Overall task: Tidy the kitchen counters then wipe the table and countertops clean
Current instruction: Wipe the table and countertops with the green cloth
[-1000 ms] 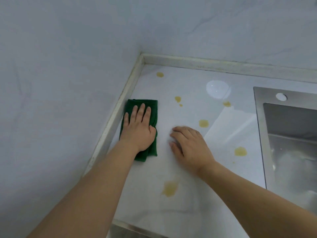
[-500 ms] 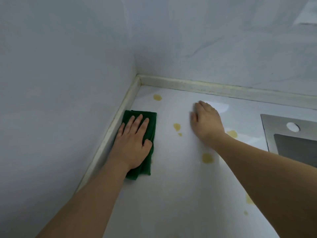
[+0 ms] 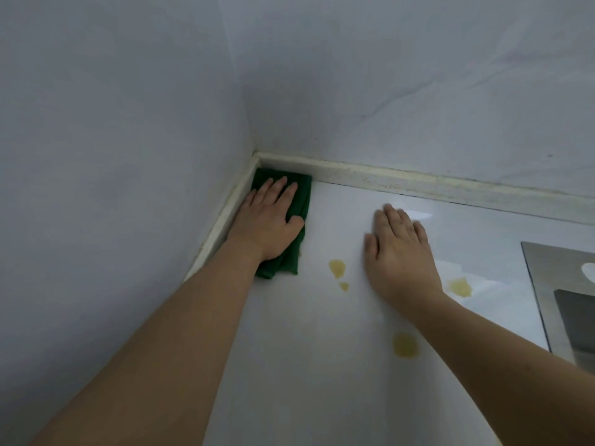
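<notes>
A folded green cloth (image 3: 301,201) lies in the far left corner of the white countertop (image 3: 322,365), against both wall strips. My left hand (image 3: 267,220) presses flat on the cloth with straight fingers. My right hand (image 3: 399,252) rests flat on the bare counter to the right of it, fingers together, holding nothing. Yellow stains mark the counter: one pair (image 3: 337,268) between my hands, one (image 3: 461,287) right of my right wrist, and one (image 3: 405,346) nearer to me.
Grey marbled walls (image 3: 128,156) close the counter on the left and at the back, with a cream edging strip (image 3: 418,183) along their base. A steel sink (image 3: 566,297) is set in at the right edge.
My left hand has pushed the green cloth away from me along the left wall into the corner, over the stain that lay there. My right hand stays flat on the counter.
</notes>
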`<state>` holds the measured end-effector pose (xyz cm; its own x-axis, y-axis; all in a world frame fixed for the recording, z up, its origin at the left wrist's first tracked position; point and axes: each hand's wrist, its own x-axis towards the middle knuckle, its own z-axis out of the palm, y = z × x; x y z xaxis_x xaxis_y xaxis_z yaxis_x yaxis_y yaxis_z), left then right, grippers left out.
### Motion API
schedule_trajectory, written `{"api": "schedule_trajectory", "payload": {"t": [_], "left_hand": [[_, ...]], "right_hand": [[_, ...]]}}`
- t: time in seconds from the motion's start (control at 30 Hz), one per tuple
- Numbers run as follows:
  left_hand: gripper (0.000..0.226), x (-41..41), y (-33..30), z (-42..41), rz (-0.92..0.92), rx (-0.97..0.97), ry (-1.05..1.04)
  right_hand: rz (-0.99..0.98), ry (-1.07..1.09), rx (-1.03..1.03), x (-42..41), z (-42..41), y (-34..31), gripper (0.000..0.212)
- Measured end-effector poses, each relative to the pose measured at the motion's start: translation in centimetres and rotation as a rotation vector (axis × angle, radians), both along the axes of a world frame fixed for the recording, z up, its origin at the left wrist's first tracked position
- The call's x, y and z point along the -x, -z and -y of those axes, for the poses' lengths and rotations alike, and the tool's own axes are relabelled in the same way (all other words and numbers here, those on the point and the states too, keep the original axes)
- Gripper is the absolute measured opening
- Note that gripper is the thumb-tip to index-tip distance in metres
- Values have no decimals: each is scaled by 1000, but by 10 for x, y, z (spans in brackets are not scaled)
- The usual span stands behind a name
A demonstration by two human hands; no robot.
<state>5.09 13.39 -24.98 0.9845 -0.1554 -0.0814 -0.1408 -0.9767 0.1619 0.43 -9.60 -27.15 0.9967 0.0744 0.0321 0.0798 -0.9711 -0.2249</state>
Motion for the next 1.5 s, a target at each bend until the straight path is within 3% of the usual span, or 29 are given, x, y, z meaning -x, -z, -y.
{"api": "schedule_trajectory", "payload": {"t": [0.27, 0.6, 0.83, 1.13, 1.5], "left_hand": [[62, -15, 1, 3, -21, 56, -6], [73, 80, 5, 11, -24, 26, 35], [65, 43, 4, 37, -17, 18, -11], [63, -10, 2, 61, -15, 28, -22], [70, 86, 3, 51, -10, 58, 51]], "right_hand": [[-16, 1, -2, 1, 0, -2, 58], [-19, -3, -6, 3, 0, -5, 57], [18, 130, -15, 5, 0, -3, 57], [-15, 114, 5, 0, 1, 2, 56], [-11, 112, -7, 0, 0, -2, 56]]}}
